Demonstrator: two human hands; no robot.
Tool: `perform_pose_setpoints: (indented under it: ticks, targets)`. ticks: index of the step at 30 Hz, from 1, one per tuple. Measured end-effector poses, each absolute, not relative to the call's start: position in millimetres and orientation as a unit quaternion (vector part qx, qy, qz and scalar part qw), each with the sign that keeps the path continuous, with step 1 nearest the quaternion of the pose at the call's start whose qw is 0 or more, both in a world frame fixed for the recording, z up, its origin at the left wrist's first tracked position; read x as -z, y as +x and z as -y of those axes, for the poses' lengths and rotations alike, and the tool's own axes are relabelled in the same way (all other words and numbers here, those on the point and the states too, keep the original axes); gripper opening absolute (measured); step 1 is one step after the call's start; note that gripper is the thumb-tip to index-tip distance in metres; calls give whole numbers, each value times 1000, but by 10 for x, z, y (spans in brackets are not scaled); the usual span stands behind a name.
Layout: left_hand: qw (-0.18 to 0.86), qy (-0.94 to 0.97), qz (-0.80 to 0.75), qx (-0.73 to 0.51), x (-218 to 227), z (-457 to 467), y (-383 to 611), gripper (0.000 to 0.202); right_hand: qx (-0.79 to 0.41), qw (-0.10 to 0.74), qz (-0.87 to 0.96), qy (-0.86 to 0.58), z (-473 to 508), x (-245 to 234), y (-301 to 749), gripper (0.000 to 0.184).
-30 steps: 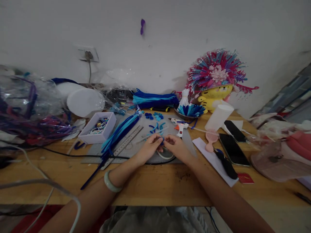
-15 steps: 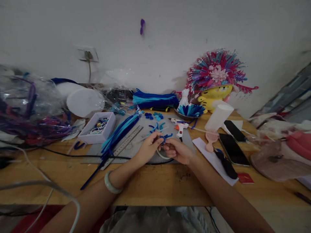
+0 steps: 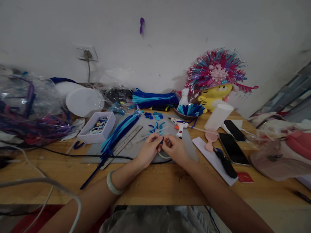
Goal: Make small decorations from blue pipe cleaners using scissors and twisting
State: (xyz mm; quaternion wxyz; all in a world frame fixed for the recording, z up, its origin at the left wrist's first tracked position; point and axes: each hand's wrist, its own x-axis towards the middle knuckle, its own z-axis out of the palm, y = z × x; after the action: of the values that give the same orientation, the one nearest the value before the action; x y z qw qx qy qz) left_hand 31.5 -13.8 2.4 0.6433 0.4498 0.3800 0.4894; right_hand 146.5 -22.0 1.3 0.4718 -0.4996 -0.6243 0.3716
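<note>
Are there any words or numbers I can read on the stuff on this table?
None can be read.
The ruler has marks, too small and blurred to read.
The glue gun, the phones and the small red card show no readable print.
Both hands pinch a blue piece, which bears no writing.

I see a home craft corner: a wooden surface [image 3: 150, 184] against a plain white wall, strewn with blue pipe cleaners [image 3: 120, 131], a bead box [image 3: 97, 127], a glue gun [image 3: 179, 126], a metal ruler [image 3: 126, 144], and a plush toy [image 3: 213, 94] wearing a finished pipe-cleaner headdress [image 3: 216, 69].
</note>
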Motion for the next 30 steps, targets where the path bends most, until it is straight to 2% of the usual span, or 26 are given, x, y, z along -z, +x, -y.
perform_pose_setpoints:
  ticks: [5,10,13,18,25,30]
  targets:
    - [656,473,-380,-450,7,76,260,25,-500,456,529,-512,137,-24,1516,12]
    - [617,475,-384,-496,68,-7,219,26,-578,493,452,-468,116,-34,1530,19]
    - [606,472,-402,-499,110,-25,223,28,-556,500,471,-469,129,-36,1515,22]
    - [592,482,-415,-496,162,-45,215,29,-529,492,492,-486,131,-51,1493,16]
    - [619,470,-396,-490,131,-24,220,24,-498,514,466,-520,147,-75,1450,11]
    - [573,541,-420,-450,7,-9,179,18,-507,495,480,-517,150,-106,1483,10]
